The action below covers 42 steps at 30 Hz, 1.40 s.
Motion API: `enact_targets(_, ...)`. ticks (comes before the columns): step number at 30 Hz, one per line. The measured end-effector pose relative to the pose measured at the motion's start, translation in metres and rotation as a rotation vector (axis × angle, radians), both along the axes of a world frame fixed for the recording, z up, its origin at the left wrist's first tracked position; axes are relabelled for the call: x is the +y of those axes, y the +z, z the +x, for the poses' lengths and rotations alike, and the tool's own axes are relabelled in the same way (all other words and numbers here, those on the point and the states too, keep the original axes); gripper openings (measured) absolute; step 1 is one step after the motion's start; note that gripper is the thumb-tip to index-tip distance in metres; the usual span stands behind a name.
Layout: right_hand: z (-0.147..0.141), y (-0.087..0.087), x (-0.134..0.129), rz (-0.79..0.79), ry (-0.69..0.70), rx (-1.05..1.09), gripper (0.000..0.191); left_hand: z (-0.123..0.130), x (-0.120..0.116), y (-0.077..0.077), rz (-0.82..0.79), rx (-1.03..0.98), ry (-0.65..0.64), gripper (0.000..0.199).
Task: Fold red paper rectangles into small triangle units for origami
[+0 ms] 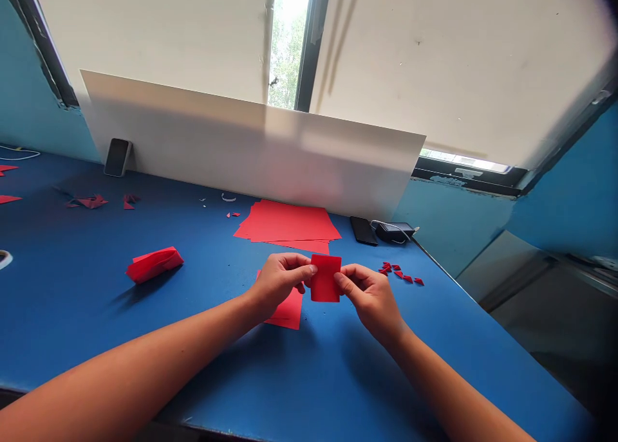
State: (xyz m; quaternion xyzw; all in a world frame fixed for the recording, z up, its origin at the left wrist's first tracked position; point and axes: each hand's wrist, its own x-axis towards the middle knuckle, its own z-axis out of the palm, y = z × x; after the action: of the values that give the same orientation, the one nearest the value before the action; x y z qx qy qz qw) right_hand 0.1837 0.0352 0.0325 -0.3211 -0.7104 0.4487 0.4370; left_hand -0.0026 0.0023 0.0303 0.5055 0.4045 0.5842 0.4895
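Observation:
A small red paper rectangle (326,280) is held up above the blue table, pinched at both side edges. My left hand (284,280) is closed on its left edge, thumb on the near face. On the right edge my right hand (369,294) pinches it the same way. Beneath my left hand lies a red paper sheet (290,314), partly covered by the hand. Farther back rests a stack of larger red sheets (292,222). Several small folded red triangles (398,275) lie to the right of my right hand.
Left on the blue table (217,358) lies a folded red paper piece (155,264). Red scraps (89,202) lie farther back. A phone (117,157) leans against a white board (203,133). Another phone (363,231) and a black device with a cable (394,232) lie back right.

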Motion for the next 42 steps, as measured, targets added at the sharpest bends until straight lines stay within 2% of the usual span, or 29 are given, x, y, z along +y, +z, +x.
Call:
enact_targets(3,0.001,0.0,0.0,0.042,0.01,-0.04,0.027,0.0,0.0,0.0,0.011,0.014,-0.025,0.022)
enact_targets(6,0.001,0.0,0.0,0.051,0.017,-0.051,0.027,-0.001,0.0,0.001,0.003,0.023,0.007,0.024)
enact_targets(19,0.0,-0.002,0.0,0.051,0.002,-0.019,0.026,0.004,0.0,-0.005,0.024,-0.142,0.087,0.021)
enact_targets(26,-0.002,-0.003,0.0,0.044,-0.003,-0.004,0.025,0.002,-0.001,-0.002,0.062,0.09,-0.003,0.03)
enact_targets(31,-0.003,-0.005,0.004,0.054,-0.048,-0.003,0.025,0.001,0.002,-0.001,0.094,0.144,0.037,0.031)
enact_targets(39,-0.002,-0.011,0.008,0.042,-0.056,0.042,0.025,0.0,0.007,-0.006,0.071,0.241,-0.062,0.033)
enact_targets(42,-0.002,-0.011,0.009,0.023,-0.052,0.059,0.024,-0.001,0.007,-0.005,0.055,0.28,-0.038,0.033)
